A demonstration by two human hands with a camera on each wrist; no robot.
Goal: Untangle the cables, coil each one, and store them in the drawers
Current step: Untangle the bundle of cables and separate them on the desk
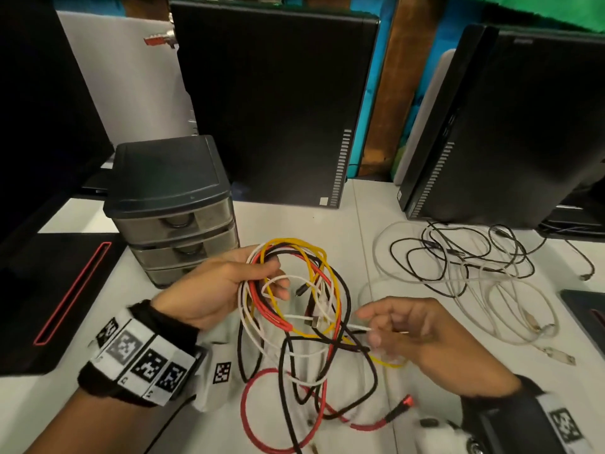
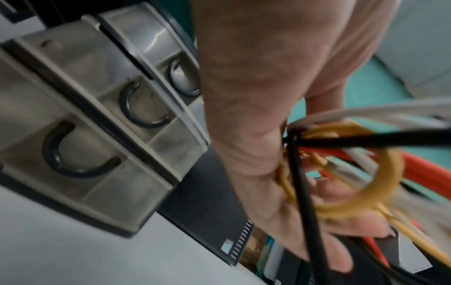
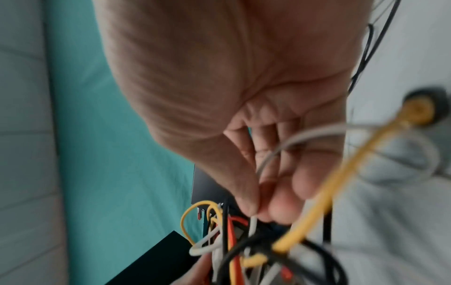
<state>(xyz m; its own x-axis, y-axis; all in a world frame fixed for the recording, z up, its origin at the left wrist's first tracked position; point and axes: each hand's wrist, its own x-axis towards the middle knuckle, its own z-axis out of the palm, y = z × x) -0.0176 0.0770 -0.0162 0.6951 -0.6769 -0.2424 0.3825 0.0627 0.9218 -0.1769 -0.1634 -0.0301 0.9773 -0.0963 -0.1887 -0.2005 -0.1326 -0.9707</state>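
Cables (image 1: pixel 294 290) of yellow, red, white and black colour hung tangled above the bench (image 1: pixel 327 224), just beside the drawers (image 1: pixel 176 224). Left hand (image 1: pixel 216 290) gripped their loops; right hand (image 1: pixel 402 332) pinched 1 white cable (image 1: pixel 358 327). All 3 drawers were closed.

Head view looks down on cable tangle (image 1: pixel 294 309) by drawers (image 1: pixel 173 211), wrist views close along each palm, sharing the tangle (image 2: pixel 341 169) (image 3: pixel 244 246)
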